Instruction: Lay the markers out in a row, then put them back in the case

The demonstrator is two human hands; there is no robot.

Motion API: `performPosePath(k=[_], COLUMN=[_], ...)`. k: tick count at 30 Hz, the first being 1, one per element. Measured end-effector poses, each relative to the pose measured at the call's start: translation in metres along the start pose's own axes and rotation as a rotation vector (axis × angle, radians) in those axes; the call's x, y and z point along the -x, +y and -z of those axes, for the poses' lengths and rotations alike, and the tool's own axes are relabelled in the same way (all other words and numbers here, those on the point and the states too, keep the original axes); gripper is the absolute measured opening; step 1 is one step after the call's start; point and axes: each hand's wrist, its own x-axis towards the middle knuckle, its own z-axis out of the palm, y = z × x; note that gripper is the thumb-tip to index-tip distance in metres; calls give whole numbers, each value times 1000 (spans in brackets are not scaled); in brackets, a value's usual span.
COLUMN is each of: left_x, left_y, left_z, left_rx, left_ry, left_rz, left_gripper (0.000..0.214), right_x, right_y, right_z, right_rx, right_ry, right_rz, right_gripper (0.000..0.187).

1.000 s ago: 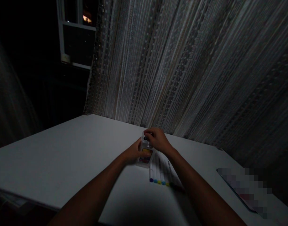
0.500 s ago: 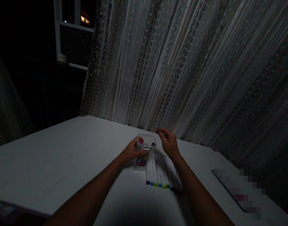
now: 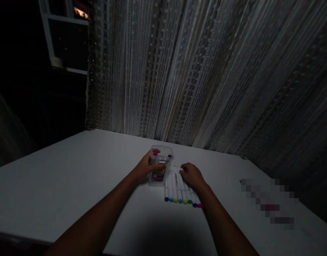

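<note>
My left hand (image 3: 146,166) is wrapped around a clear plastic box (image 3: 159,180), which stands upright on the table and has a colourful label on its front. Through the open top a red end (image 3: 155,153) and a dark end (image 3: 169,156) show inside. Just right of the box, several white markers (image 3: 176,183) lie side by side, their coloured ends toward me. My right hand (image 3: 193,175) rests over the far end of this row, its fingers curled and pinching at a marker. The hand covers part of the row.
The white table (image 3: 112,156) stretches out on both sides. A blurred-out flat object (image 3: 267,202) lies at the right. Behind the table's far edge hangs a striped curtain (image 3: 179,71), with a dark window (image 3: 68,42) at the upper left.
My right hand has come down from above the far side onto the markers' far ends. The left hand still holds the box. The view has shifted slightly.
</note>
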Motion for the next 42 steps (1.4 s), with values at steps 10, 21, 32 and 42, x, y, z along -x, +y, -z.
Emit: performPosePath(k=[10, 21, 32, 42], left_x=[3, 1, 2, 1], left_y=[-1, -7, -7, -6], left_z=[0, 5, 4, 3], left_rx=[51, 29, 40, 34], left_ry=[-25, -41, -48, -44], left_rz=[86, 75, 82, 74], left_gripper=[69, 71, 74, 69], right_x=[3, 1, 5, 6], right_y=[9, 10, 6, -3], right_z=[-1, -6, -1, 2], right_rx=[-119, -98, 14, 68], right_ry=[-42, -65, -61, -52], right_rz=[13, 90, -45, -150], right_gripper=[36, 39, 25, 22])
